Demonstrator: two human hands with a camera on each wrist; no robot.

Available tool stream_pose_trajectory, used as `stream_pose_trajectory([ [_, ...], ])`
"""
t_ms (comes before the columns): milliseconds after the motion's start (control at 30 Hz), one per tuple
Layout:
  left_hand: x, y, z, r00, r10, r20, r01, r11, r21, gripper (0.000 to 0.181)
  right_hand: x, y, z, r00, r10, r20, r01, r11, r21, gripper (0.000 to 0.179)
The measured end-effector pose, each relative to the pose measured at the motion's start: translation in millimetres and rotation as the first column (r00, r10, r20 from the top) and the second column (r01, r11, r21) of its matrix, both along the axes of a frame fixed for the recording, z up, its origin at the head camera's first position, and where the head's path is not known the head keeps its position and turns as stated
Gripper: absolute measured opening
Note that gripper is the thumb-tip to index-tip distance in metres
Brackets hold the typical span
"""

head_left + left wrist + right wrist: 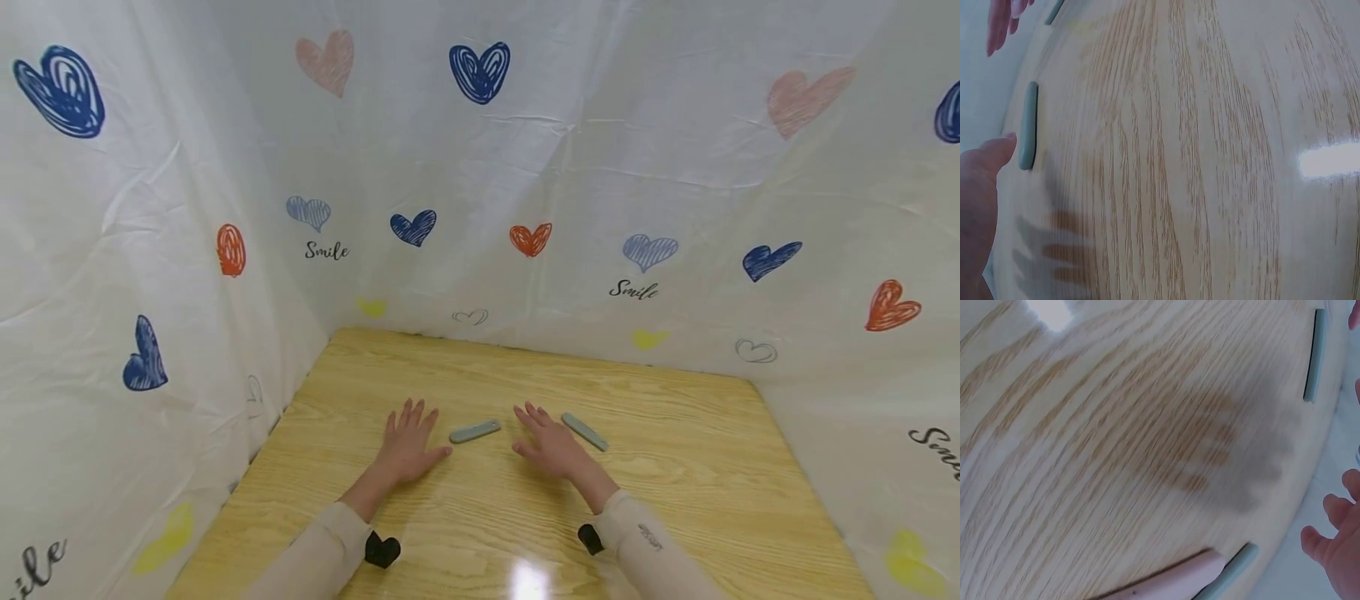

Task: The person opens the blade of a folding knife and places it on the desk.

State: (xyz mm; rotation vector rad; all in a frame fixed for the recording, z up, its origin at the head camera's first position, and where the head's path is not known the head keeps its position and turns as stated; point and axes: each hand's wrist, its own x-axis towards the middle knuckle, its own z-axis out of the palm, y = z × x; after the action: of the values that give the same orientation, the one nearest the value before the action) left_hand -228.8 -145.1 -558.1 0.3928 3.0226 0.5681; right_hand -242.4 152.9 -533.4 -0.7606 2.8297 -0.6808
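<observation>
Two slim grey-green bars with rounded ends lie on the wooden table. The left bar (475, 431) sits between the two hands, and the right bar (585, 432) lies just right of the right hand. Each has a small hole near one end. My left hand (408, 446) has its fingers spread, its thumb close to the left bar. My right hand (551, 442) is held out with straight fingers, its shadow on the wood. In the right wrist view a long pale pink piece (1175, 577) with a small dark dot lies beside the right bar; the head view does not show it.
The light wooden table (675, 467) meets a white curtain (562, 167) printed with hearts at its back and sides. Light glares off the table's front. A black heart-shaped piece (382, 550) shows beside the left cuff, and another dark piece (590, 539) beside the right cuff.
</observation>
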Motion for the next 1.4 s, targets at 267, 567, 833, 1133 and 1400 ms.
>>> stream_pose_trajectory([
  [267,-0.5,6.5,-8.5,1.000,-0.028,0.014,0.028,0.999,0.022,0.075,-1.2,-16,-4.8,0.998,0.024,0.061,-0.024,1.000,0.001,0.062],
  [567,3.1,15.8,-13.2,0.996,-0.055,0.068,0.053,0.998,0.023,0.077,-3.1,-25,-10.5,0.991,0.027,0.135,-0.027,1.000,0.003,0.060],
  [833,6.8,18.1,-9.4,0.994,-0.100,0.051,0.099,0.995,0.029,0.074,-2.0,-33,-16.8,0.986,0.005,0.169,-0.002,1.000,-0.018,0.061],
  [1133,6.8,18.0,-17.5,0.992,-0.121,0.039,0.121,0.993,-0.001,0.066,3.8,-48,-21.3,0.992,0.017,0.126,-0.021,0.999,0.032,0.063],
  [1400,7.0,20.9,-11.8,0.993,-0.115,-0.001,0.115,0.993,-0.015,0.054,2.7,-51,-24.0,0.993,0.011,0.117,-0.021,0.996,0.083,0.064],
])
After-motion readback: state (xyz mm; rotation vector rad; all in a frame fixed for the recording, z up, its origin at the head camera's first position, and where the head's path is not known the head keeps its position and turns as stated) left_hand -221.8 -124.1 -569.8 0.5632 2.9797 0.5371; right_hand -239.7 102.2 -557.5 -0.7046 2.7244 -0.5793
